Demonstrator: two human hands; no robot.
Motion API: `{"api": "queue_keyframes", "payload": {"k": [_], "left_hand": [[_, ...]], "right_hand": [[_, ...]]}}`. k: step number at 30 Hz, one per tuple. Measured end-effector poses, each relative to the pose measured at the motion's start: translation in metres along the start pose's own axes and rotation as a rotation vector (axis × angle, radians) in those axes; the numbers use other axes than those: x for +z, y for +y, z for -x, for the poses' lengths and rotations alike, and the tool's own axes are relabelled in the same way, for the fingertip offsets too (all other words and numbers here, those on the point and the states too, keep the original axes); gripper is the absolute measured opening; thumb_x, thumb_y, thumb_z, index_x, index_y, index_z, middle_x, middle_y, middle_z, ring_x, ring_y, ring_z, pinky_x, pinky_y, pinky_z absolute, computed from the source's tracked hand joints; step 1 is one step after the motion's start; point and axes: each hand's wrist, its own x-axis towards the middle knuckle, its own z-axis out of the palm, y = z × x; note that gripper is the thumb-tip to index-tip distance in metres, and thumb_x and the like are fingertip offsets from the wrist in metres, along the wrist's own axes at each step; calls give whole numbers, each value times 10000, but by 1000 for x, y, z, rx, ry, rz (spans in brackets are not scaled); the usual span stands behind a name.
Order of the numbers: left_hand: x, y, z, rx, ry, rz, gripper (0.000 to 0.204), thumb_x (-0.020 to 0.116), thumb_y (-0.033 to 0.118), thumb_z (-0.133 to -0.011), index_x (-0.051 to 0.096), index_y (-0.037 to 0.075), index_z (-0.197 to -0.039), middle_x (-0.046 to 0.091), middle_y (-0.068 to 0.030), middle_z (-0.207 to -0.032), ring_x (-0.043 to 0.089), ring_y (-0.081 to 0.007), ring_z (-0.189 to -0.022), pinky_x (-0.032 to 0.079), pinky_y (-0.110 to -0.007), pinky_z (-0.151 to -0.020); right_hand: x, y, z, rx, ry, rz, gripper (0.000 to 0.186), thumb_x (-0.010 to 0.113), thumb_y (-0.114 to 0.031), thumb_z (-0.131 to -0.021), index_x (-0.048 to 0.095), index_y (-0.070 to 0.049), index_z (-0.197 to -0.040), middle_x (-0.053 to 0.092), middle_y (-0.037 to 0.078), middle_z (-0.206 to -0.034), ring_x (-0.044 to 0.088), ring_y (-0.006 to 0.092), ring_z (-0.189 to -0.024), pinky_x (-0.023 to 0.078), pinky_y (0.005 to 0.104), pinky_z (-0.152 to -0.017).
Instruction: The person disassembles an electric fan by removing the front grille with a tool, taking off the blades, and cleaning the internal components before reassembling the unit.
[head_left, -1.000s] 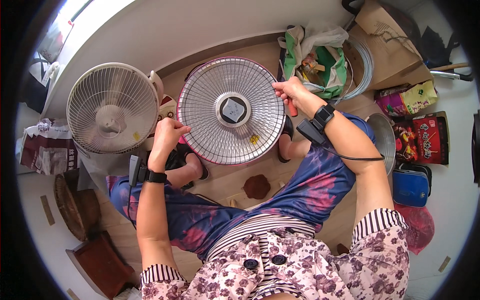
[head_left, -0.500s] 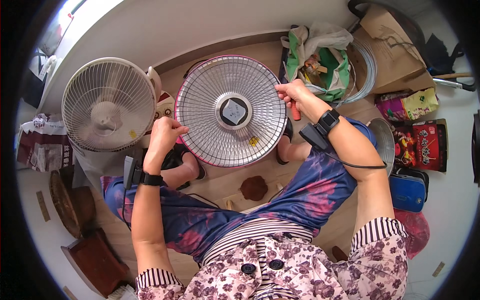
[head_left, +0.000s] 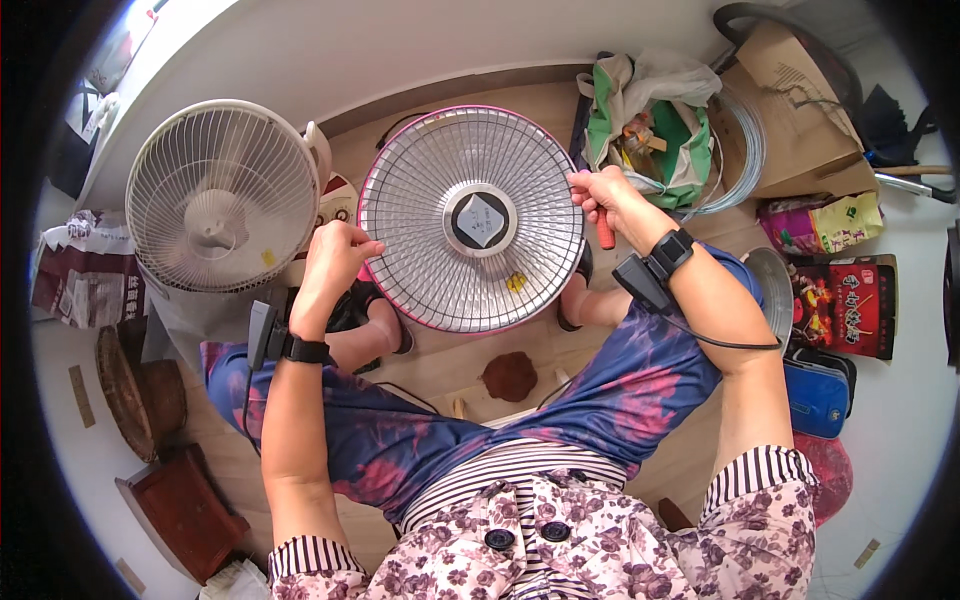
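Observation:
Between my legs stands a round dish heater [head_left: 420, 205] with a pink rim, a wire grille and a silver centre disc bearing a paper label. My left hand [head_left: 335, 258] is closed, thumb and fingertips pinched at the heater's left rim. At the upper right rim, my right hand [head_left: 607, 190] pinches the grille's edge with thumb and forefinger. Its curled lower fingers also keep hold of a tool with a red handle [head_left: 605, 231]; the working end of that tool is hidden. Both wrists carry black strapped devices.
A white fan [head_left: 222, 195] stands left of the heater. Behind my right hand are a green-and-white bag [head_left: 692, 165], coiled wire [head_left: 752, 150] and a cardboard box [head_left: 790, 95]. Packets and a blue case [head_left: 815, 398] lie at right. A brown stool [head_left: 185, 515] sits lower left.
The view has shifted slightly, so the heater and fan sit a little differently in it. Both hands stay at the heater's rim with much the same hold.

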Motion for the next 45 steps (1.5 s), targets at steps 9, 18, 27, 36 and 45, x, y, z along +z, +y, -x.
{"api": "queue_keyframes", "payload": {"k": [9, 18, 27, 36, 45], "left_hand": [[-1, 3, 0, 5, -6, 20, 253, 754, 184, -690, 670, -47, -749, 545, -178, -548, 517, -218, -480, 418, -355, -530], [2, 4, -2, -53, -4, 41, 248, 757, 164, -692, 686, -39, -814, 565, -167, -554, 532, -169, -506, 427, -331, -540], [2, 3, -4, -81, -31, 8, 254, 768, 175, -689, 694, -29, -821, 586, -159, -566, 540, -165, -516, 439, -328, -550], [7, -5, -6, -48, 18, -18, 271, 771, 216, -694, 686, -25, -783, 553, -122, -534, 508, -147, -501, 425, -320, -533], [12, -20, -10, -94, 19, 50, 292, 783, 240, -689, 681, -31, -721, 549, -57, -523, 493, -112, -501, 414, -294, -521]], "right_hand": [[-1, -3, 3, 12, -5, -55, 212, 611, -160, -849, 582, 46, -810, 625, 103, -660, 451, 84, -414, 347, 242, -362], [-6, -7, 3, 23, 40, 58, 118, 565, -57, -824, 618, 48, -814, 668, 116, -708, 577, 116, -450, 345, 248, -340], [-10, -10, -1, 1, 105, 133, 166, 585, -109, -825, 608, 48, -777, 643, 127, -652, 448, 74, -402, 336, 229, -349], [-16, -20, -14, -50, 205, 336, 167, 602, -67, -765, 643, -10, -614, 618, 74, -563, 518, 135, -413, 380, 273, -366], [-20, -5, -21, -268, 243, 634, 231, 755, -187, -620, 612, -7, -639, 576, 36, -563, 473, 118, -411, 369, 278, -368]]}}
